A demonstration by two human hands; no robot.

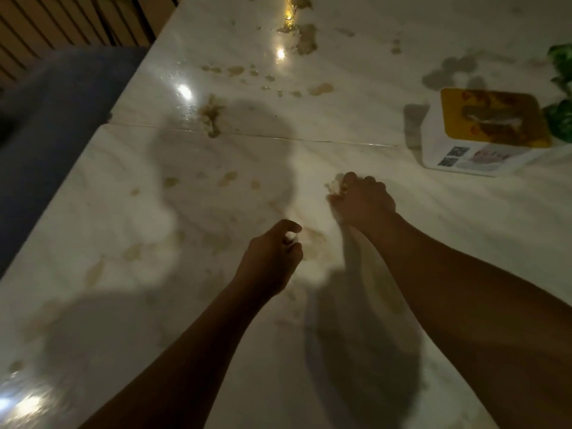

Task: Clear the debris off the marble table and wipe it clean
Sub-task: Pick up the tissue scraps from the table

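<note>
The white marble table (356, 125) fills the view, spotted with brownish-yellow smears and wet drops. One larger clump of debris (212, 117) lies by the seam at left centre, and more stains (306, 38) sit at the far end. My right hand (363, 201) hovers over the middle of the table, its fingers curled round a crumpled white tissue (335, 185). My left hand (272, 258) is nearer to me, fingers curled and pinching a small white scrap (290, 236). The picture is blurred.
A white tissue box (483, 133) with a yellow printed top stands at the right. Green leaves (561, 88) poke in behind it at the right edge. A blue seat (55, 131) runs along the table's left edge, with a slatted wooden wall (62, 20) beyond.
</note>
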